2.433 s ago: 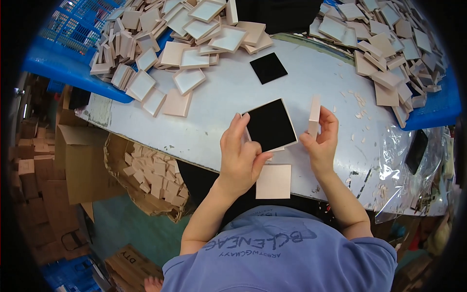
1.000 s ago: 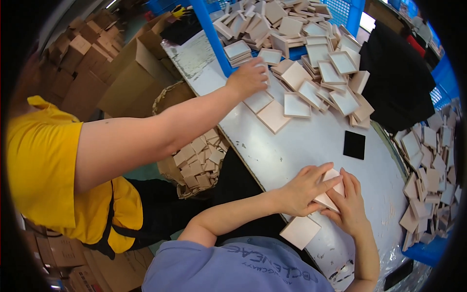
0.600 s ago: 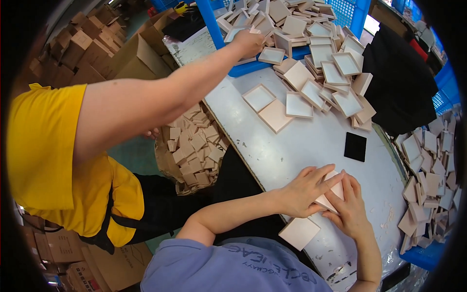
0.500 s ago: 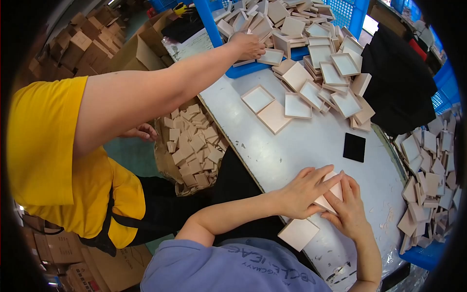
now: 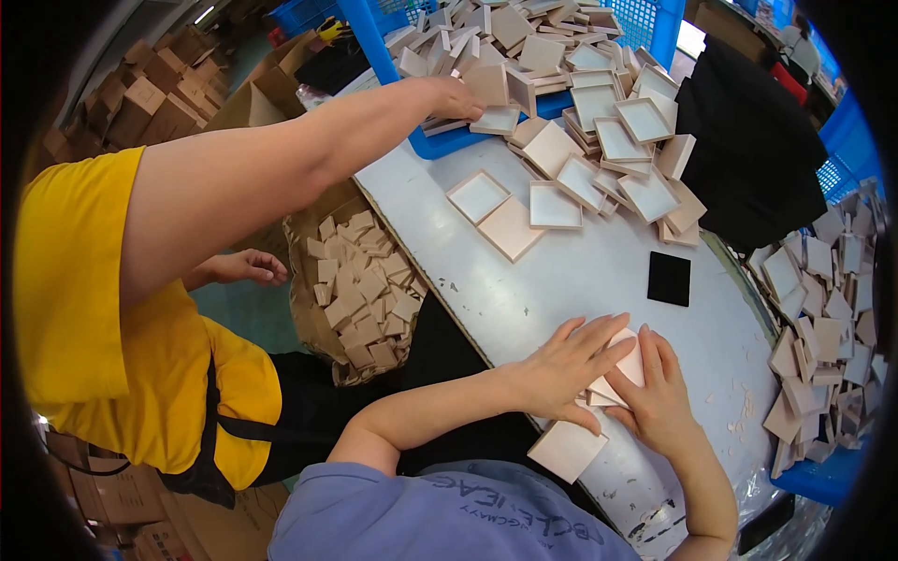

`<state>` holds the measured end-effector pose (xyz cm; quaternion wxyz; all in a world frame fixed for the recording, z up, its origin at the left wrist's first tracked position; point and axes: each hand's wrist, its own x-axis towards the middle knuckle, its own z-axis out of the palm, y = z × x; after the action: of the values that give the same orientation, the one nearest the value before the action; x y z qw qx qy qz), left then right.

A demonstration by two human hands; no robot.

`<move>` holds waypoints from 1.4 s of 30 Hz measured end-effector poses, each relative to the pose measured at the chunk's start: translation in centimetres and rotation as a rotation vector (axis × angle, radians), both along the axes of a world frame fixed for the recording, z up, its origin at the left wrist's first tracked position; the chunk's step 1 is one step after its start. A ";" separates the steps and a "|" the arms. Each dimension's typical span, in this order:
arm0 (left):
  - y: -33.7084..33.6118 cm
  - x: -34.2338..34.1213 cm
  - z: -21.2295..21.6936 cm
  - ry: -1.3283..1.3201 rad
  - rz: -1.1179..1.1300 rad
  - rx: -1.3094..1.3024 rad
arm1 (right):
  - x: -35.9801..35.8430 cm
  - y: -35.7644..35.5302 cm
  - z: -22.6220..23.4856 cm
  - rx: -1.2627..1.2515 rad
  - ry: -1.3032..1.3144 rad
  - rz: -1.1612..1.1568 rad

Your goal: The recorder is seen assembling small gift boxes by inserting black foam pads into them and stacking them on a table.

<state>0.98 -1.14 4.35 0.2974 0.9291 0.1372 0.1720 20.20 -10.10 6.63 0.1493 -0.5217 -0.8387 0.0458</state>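
Between my two hands is a small pale-pink cardboard box [image 5: 630, 366], held low over the table's near edge. Its layers look slightly apart at the lower left corner, so it may be a lid and a base. My left hand [image 5: 572, 366] lies along its left side, fingers stretched over the top and thumb at the lower edge. My right hand [image 5: 659, 397] grips the right side, fingers on top and thumb below. Just beneath them another closed pink box [image 5: 568, 450] lies flat at the table edge. Fingers partly hide the held box.
A black square pad [image 5: 669, 279] lies beyond my hands. Open box halves [image 5: 556, 205] spread from a full blue crate [image 5: 372, 42]. A co-worker in yellow reaches a hand [image 5: 456, 99] into it. A carton of small boxes [image 5: 360, 290] stands left; more boxes [image 5: 812, 351] are piled right.
My fingers have shifted on the held box, and more of its lower left corner shows. The co-worker's lower hand has come further into view. The whole view has shifted slightly.
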 end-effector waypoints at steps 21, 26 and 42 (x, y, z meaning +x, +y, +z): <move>0.3 0.6 -3.7 -0.256 0.001 0.059 | -4.4 -8.6 -4.1 -0.160 0.166 0.097; 0.3 0.7 -3.7 -0.229 0.002 0.055 | -4.5 -8.3 -5.0 -0.110 0.176 0.063; 0.1 0.6 -4.1 -0.256 -0.013 0.013 | 0.9 -3.1 -2.8 0.322 0.562 -0.224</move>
<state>1.57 -1.01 0.30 0.3076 0.9023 0.0907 0.2880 21.06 -13.24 3.83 0.4592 -0.5473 -0.6986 0.0379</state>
